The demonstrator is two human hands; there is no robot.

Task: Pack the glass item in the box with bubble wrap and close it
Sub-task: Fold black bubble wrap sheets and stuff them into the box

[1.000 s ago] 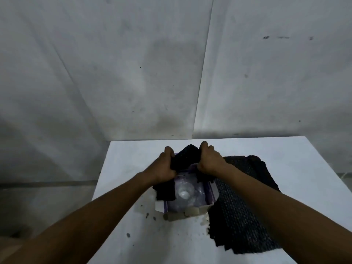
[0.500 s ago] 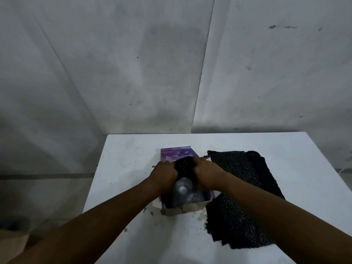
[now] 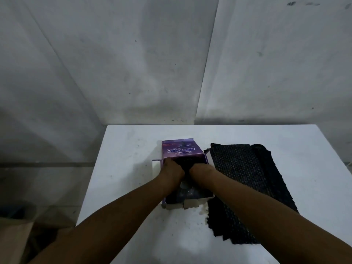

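While both hands press into the open box, black bubble wrap goes down at its far end.

Fingertips of the left hand point(image 3: 172, 169) and right hand point(image 3: 200, 168) are curled down into a dark wad of bubble wrap point(image 3: 187, 161), pinching or pushing it; their exact spread is hidden, so I cannot tell how tightly they hold. Just nearer the person, under the wrists, a pale glint looks like the glass item point(image 3: 183, 185), lying inside the purple box point(image 3: 206, 197), whose long axis runs away from the person. Its lid flap point(image 3: 180, 148) stands up beyond the fingers, about equally near either hand, so closing should mean folding it back toward the body. Spare wrap sheets point(image 3: 245, 180) lie beside the box on the white table point(image 3: 133, 149).
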